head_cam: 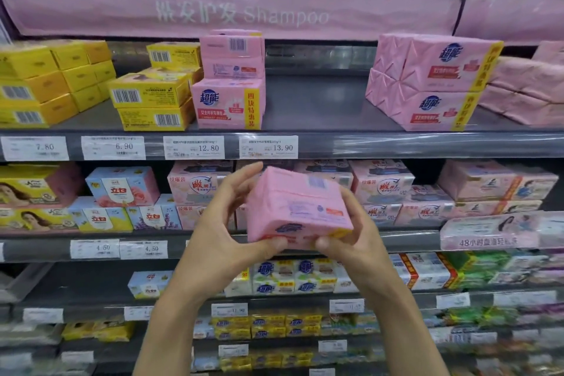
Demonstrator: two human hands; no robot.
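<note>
1. I see the pink film-wrapped rectangular soap pack in the air in front of the second shelf row, between both hands and touching no shelf.
2. The left hand grips its left end. The thumb presses under the front lower edge, and the fingers rise along the left side, a little apart and only lightly curved.
3. The right hand grips the right end. Its thumb is clamped on the same lower edge, near the left thumb. The other fingers are behind the pack, so I cannot tell how they lie.
4. The long axis of the pack runs left to right, from one palm to the other. The broad face with the small print is tilted up toward the camera.
5. The relation that matters is this: the bare part of the dark grey metal top shelf lies above the pack and farther from me. It sits between the short stack of pink soap packs on the left and the two larger pink bundles on the right.
6. Both hands are about equally near to this gap, and both forearms rise from below.
7. I judge the next move to be a lift up and forward, with the long axis parallel to the shelf edge, so that the pack clears the edge without pushing the stack on the left.
</note>
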